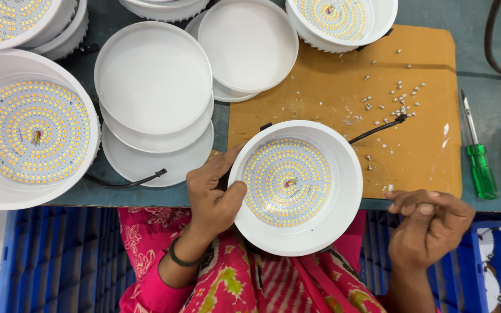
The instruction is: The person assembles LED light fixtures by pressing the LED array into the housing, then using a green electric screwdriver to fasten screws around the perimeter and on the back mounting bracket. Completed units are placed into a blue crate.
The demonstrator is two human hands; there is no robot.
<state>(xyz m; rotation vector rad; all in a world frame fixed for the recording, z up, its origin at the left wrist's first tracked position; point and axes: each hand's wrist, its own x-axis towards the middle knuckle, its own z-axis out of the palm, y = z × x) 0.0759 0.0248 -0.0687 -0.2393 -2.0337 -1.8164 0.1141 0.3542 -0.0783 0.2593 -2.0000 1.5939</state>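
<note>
I am gripping the white round lamp housing point(297, 188) by its left rim with my left hand point(213, 194), holding it at the near table edge, over the brown board point(331, 87). Inside it is sitting a disc of yellow LED dots point(287, 182). My right hand point(430, 223) is curling loosely closed just beside it; whether it is holding anything I cannot tell. Small screws point(398, 98) are lying scattered on the board, a green screwdriver point(478, 153) further right.

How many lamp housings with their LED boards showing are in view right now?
4: one held by the left hand at centre, a large one at the left, one at the top-left corner, one at the top edge. Stacked ones beneath may be hidden.
</note>
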